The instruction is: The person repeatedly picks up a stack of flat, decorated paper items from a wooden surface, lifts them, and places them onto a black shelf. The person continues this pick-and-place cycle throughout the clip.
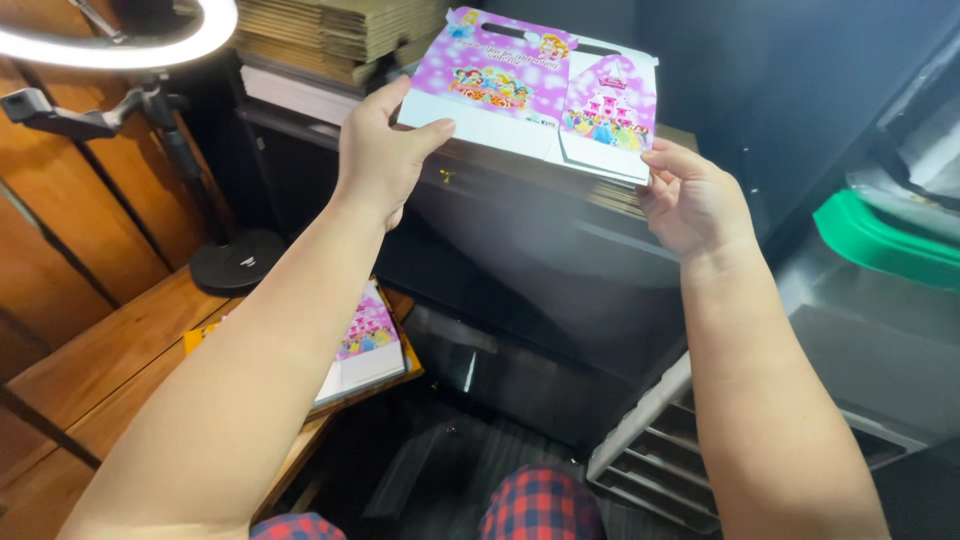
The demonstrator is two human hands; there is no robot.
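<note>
Above a dark cabinet (pixel 560 260), both hands (pixel 380 150) (pixel 693 200) grip 1 flattened pink carton (pixel 540 90).

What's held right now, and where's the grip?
A flat-folded pink and white printed cardboard box, held by both hands: left hand on its left edge, right hand at its lower right corner.

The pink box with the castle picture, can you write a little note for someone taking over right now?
Left hand: grips the left edge of the pink box, thumb on top.
Right hand: fingers at the box's right corner.
The box is held up, partly folded, handle end away from the person, above a dark cabinet.
More flat printed boxes lie on the wooden table at left.
Done: one box picked up. Left: the stack.
</note>
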